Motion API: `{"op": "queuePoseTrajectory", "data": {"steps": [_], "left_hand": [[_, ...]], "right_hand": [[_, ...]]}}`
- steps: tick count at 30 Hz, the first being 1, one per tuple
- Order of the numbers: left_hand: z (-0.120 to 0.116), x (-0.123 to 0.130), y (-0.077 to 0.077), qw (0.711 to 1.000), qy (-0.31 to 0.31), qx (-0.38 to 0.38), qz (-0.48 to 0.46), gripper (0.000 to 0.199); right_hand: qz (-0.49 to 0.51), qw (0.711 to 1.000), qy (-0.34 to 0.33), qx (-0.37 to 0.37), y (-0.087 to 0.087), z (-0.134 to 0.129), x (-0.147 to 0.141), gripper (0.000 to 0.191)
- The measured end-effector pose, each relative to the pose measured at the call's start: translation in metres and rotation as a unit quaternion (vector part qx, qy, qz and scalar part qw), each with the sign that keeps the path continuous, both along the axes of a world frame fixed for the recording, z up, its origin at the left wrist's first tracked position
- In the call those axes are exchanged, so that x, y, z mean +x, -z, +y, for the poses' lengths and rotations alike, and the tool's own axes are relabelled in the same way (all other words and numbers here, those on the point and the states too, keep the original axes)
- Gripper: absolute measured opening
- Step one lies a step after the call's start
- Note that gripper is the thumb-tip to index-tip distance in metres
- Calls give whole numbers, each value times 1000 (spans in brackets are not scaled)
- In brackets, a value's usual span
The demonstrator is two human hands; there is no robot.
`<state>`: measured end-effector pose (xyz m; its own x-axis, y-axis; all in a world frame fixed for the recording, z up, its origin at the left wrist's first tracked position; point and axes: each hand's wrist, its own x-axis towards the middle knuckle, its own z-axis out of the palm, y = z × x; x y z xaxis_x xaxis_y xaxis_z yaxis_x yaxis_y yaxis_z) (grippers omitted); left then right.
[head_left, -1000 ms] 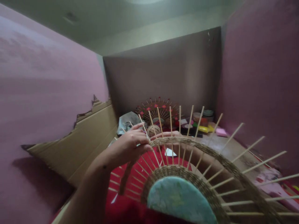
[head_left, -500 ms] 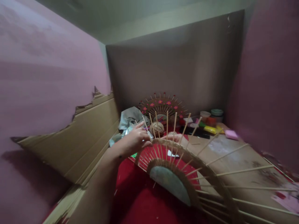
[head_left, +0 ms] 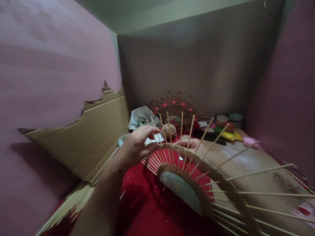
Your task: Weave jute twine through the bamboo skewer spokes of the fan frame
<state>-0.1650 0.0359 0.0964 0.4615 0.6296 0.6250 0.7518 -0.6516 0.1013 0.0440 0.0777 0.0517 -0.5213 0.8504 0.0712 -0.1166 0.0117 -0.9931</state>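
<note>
A half-round woven fan frame (head_left: 194, 155) with light wooden sticks radiating through its braided band leans across my lap. At its hub is a pale greenish half disc (head_left: 179, 190). My left hand (head_left: 139, 142) reaches to the band's far left part, its thumb against or just beside the braid. Its forefinger stretches over toward the stick tips, apart from the thumb; the other fingers are mostly hidden. Behind the band, my right hand (head_left: 193, 145) grips the braided edge from the far side, its fingertips partly covered by sticks and braid.
A ball of twine (head_left: 169, 130) lies beyond the fan, before a finished fan with pink flowers (head_left: 173, 104). Torn cardboard (head_left: 98, 131) leans on the left wall above a bundle of sticks (head_left: 71, 206). Yellow packets (head_left: 228, 135) and tubs (head_left: 235, 119) sit at the back right.
My left hand has shifted slightly back to the left, its forefinger lifted away from the thumb. My right hand stays behind the band. The view has tilted and turned slightly.
</note>
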Motion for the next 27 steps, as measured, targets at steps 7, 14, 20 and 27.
{"op": "queuePoseTrajectory", "data": {"steps": [7,14,20,27], "left_hand": [[-6,22,1,963,15,-260,-72,18],[-2,26,4,882,56,-414,-220,21],[-3,33,7,813,91,-482,-315,23],[4,39,19,800,94,-465,-366,20]], "right_hand": [[-32,999,3,14,-11,-6,2,52],[-43,997,26,64,-15,1,13,34],[-29,993,68,92,-30,-4,30,21],[-49,993,57,95,-45,-12,37,22]]}}
